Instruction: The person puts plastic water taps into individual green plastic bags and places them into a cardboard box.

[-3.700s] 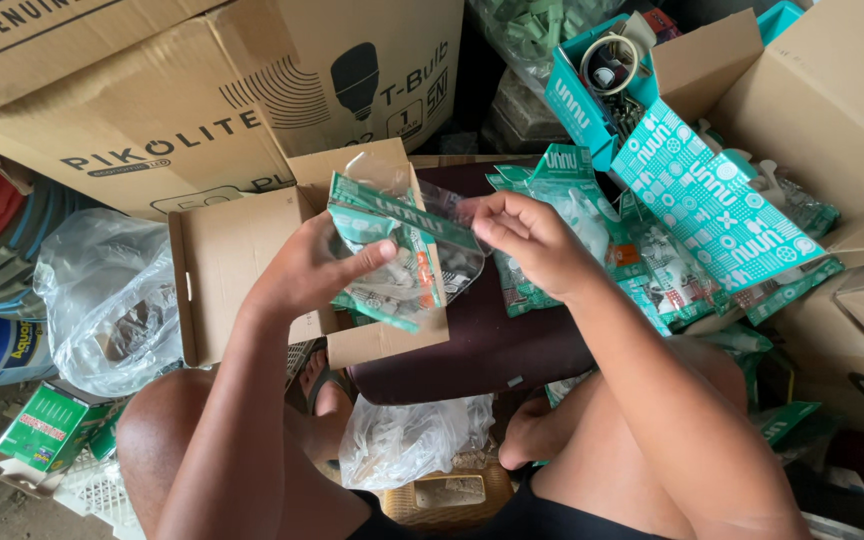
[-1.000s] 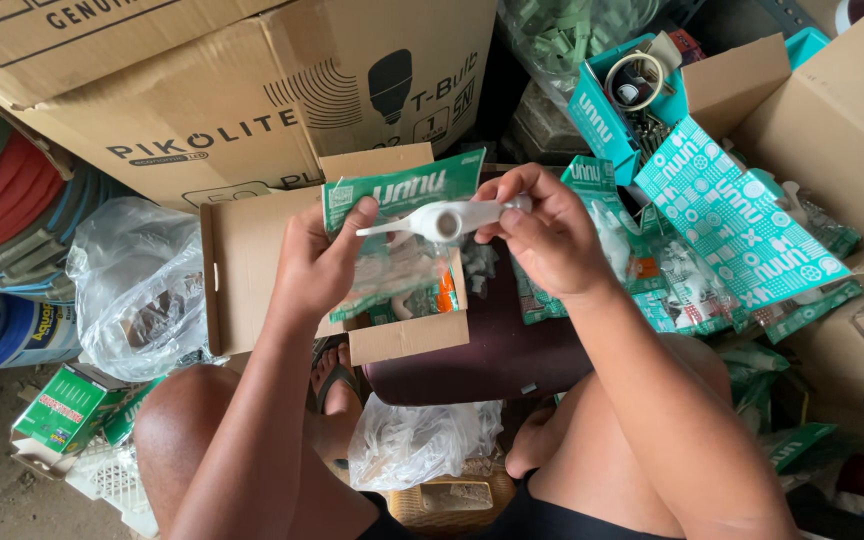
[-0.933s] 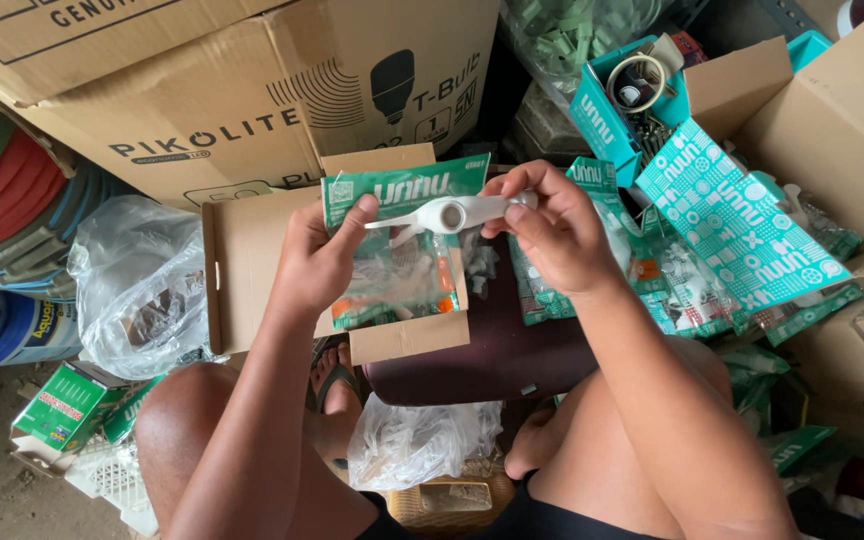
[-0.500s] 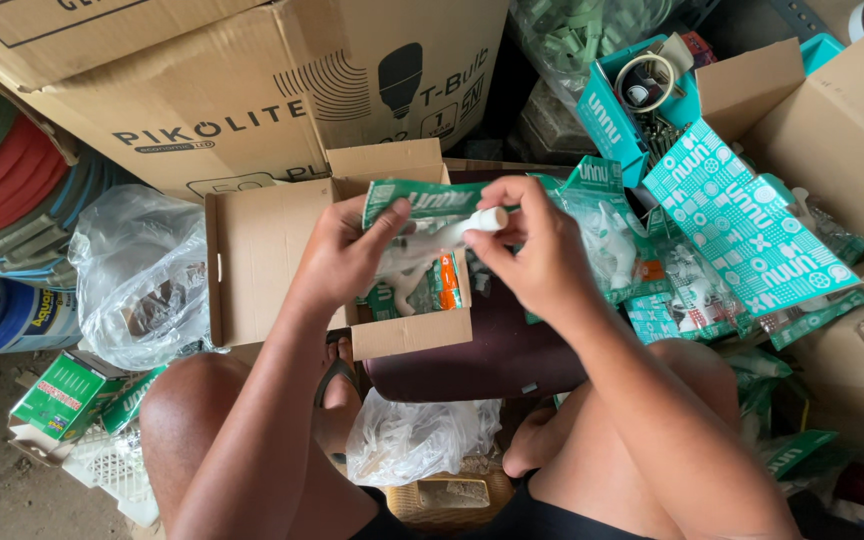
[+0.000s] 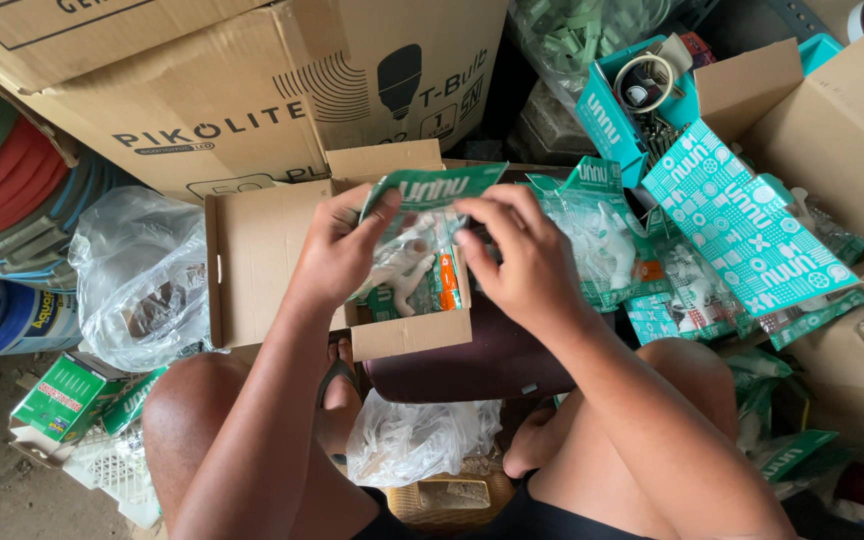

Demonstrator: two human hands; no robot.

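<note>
Two bent arms, left hand (image 5: 337,250) and right hand (image 5: 522,262) clamped on clear packet (image 5: 417,262)

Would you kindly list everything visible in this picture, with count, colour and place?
clear packet: one, green header card, white fitting inside, held over the small box
small cardboard box: one, brown, open, centre
large cartons: several, brown, behind and right
finished packets: many, green and clear, right
teal boxes: two or more, upper right
plastic bags: two, clear, left and below
hoses: coiled, red and green, far left
left hand: holds the packet
right hand: pinches the packet top
</note>
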